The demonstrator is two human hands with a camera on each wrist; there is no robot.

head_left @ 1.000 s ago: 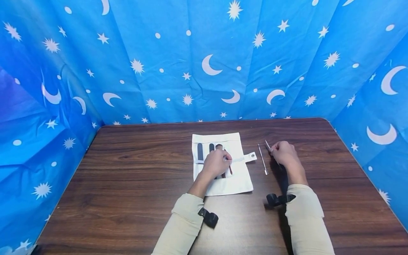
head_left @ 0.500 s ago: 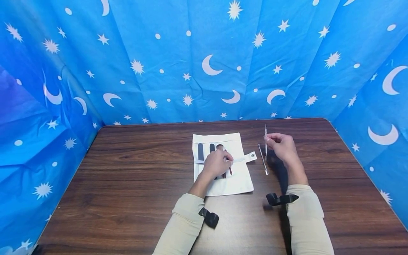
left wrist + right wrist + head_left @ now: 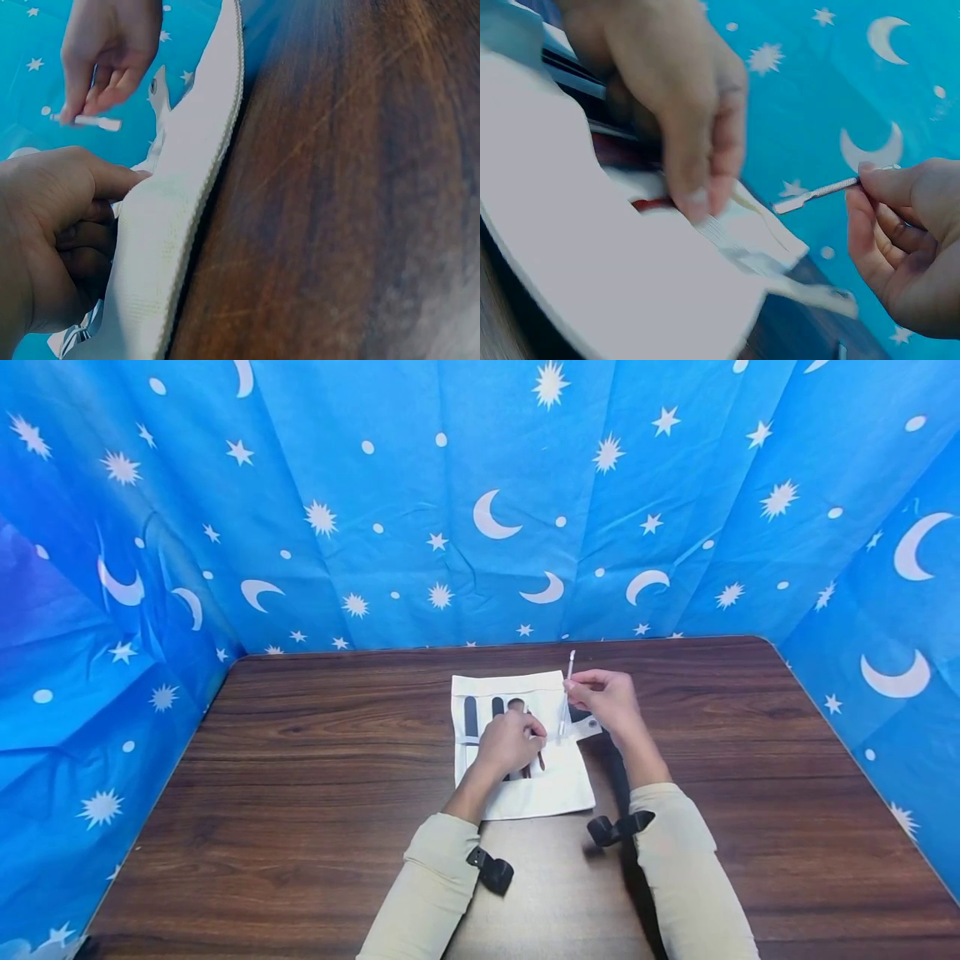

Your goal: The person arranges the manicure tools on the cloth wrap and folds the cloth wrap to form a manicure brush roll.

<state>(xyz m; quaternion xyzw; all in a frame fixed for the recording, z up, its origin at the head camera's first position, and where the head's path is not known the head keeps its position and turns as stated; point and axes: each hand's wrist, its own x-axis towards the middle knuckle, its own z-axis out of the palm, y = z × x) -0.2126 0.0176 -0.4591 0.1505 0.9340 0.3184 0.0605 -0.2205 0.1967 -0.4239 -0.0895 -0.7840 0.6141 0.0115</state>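
Observation:
A white fabric tool roll (image 3: 551,797) lies unfolded on the table, its snap tab pointing right. My left hand (image 3: 512,743) is over the roll; in the right wrist view its thumb and finger pinch the white elastic band (image 3: 724,238). Just above the roll's right side, my right hand (image 3: 611,700) pinches a slim metal cuticle pusher (image 3: 571,665) between thumb and fingertips. The right wrist view shows its flat blade and knurled shaft (image 3: 832,187). Slotted in the roll are black strips (image 3: 471,718) and a red-brown handle (image 3: 541,761), partly hidden by my left hand.
A dark wood table (image 3: 315,777) spreads around the roll. Blue cloth (image 3: 390,560) with stars and moons hangs along the back and sides. A metal tip (image 3: 841,351) shows low in the right wrist view.
My right hand has lifted the cuticle pusher off the table, turned it upright and brought it left to the roll's right side. It now covers where the second metal tool lay. My left hand stays put.

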